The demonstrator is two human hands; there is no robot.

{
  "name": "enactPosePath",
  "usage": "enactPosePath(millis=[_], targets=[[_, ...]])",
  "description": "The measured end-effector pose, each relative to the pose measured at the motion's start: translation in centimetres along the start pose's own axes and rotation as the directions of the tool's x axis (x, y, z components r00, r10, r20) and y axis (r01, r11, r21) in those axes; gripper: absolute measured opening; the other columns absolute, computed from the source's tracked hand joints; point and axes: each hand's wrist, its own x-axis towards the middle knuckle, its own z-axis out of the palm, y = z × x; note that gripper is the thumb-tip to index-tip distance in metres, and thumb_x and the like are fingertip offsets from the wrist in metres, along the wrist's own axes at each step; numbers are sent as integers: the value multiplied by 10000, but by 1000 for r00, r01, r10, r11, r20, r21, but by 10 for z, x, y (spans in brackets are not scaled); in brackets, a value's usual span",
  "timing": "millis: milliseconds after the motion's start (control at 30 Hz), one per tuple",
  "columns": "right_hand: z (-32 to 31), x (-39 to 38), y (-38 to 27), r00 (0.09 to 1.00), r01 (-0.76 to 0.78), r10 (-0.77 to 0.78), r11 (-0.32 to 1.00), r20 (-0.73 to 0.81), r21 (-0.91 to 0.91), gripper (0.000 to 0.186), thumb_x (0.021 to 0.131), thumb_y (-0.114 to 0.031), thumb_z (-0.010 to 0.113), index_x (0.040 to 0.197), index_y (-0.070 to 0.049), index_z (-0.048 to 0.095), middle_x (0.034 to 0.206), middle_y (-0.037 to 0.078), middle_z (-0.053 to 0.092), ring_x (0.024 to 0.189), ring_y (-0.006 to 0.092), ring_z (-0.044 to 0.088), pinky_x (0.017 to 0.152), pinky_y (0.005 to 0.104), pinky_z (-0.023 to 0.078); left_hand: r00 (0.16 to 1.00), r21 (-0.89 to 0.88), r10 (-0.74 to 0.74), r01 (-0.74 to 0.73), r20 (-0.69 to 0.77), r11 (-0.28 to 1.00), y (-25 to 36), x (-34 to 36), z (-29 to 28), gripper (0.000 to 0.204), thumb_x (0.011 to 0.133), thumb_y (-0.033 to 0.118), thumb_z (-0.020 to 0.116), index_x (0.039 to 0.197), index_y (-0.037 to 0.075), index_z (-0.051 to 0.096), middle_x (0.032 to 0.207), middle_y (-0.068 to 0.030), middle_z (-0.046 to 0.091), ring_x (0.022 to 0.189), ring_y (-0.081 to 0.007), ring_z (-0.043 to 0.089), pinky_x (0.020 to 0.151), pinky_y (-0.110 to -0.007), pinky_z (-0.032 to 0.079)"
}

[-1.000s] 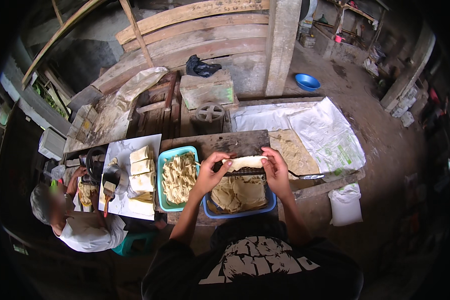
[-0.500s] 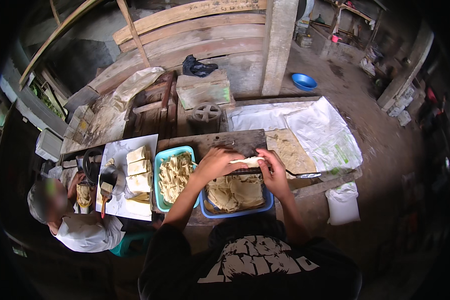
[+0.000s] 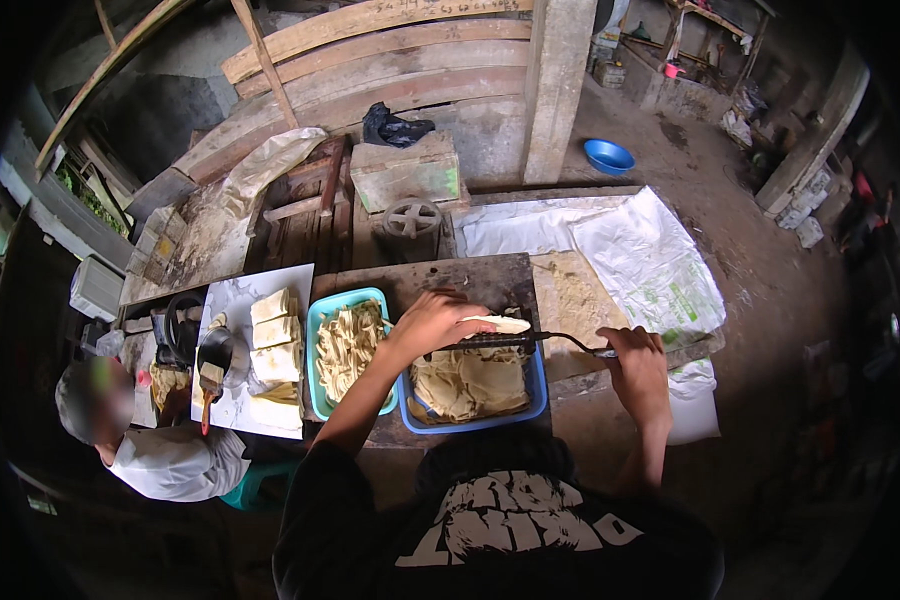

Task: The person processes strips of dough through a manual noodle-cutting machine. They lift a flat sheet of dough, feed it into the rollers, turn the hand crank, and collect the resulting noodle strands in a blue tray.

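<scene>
The left hand (image 3: 442,322) closes over the left end of a pale, elongated roll (image 3: 505,325) lying along a black metal grid tool (image 3: 495,341); the right hand (image 3: 634,358), well apart, grips its handle (image 3: 604,351). Beneath, a blue plastic tub (image 3: 452,429) sits by the wooden worktop's (image 3: 410,280) near edge; bare wood lines the far edge.

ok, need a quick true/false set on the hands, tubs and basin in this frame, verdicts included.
1. The right hand is at the right end of the dark handled tool. True.
2. Both hands are at that end. False: the left hand is on the pale roll.
3. The turquoise tub holds pale strips; the blue tub holds flat sheets. True.
4. The turquoise tub stands right of the blue tub. False: it stands left.
5. The blue basin rests on the floor. True.
</scene>
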Motion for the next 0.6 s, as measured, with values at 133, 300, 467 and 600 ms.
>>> enactPosePath(millis=[133, 300, 467, 600], targets=[[8, 34, 10, 972, 139, -142, 990, -185, -30, 245, 616, 60, 495, 800, -85, 565, 754, 49, 556, 768, 246, 470, 701, 356, 317, 1000, 1, 23, -23, -11, 1000, 0, -3, 4, 192, 738, 240, 634, 800, 59, 640, 734, -87, 621, 680, -269, 575, 604, -338, 445], [62, 109, 50, 928, 226, -218, 974, -301, -9, 278, 626, 65, 450, 819, -107, 552, 752, 64, 562, 763, 260, 486, 695, 371, 299, 993, -9, 74, -75, -95, 997, 9, 5, 5, 203, 715, 241, 655, 784, 51, 640, 746, -77, 608, 683, -265, 577, 599, -334, 458], [144, 83, 74, 984, 141, -124, 980, -128, 137, 232, 669, -12, 465, 831, -141, 568, 757, 51, 618, 741, 268, 552, 676, 410, 336, 974, 93, 144, -130, -173, 987, 0, -3, 12, 251, 713, 316, 633, 784, 75, 636, 708, -61, 591, 676, -265, 577, 606, -347, 476], [160, 19, 68, 999, 32, -25, 980, -37, 197, 163, 715, -32, 505, 812, -140, 579, 730, 33, 628, 682, 239, 583, 665, 403, 370, 939, 217, 272, -227, -210, 949, -2, 3, 15, 245, 648, 314, 685, 729, 91, 623, 612, -35, 537, 617, -202, 559, 563, -301, 467]])
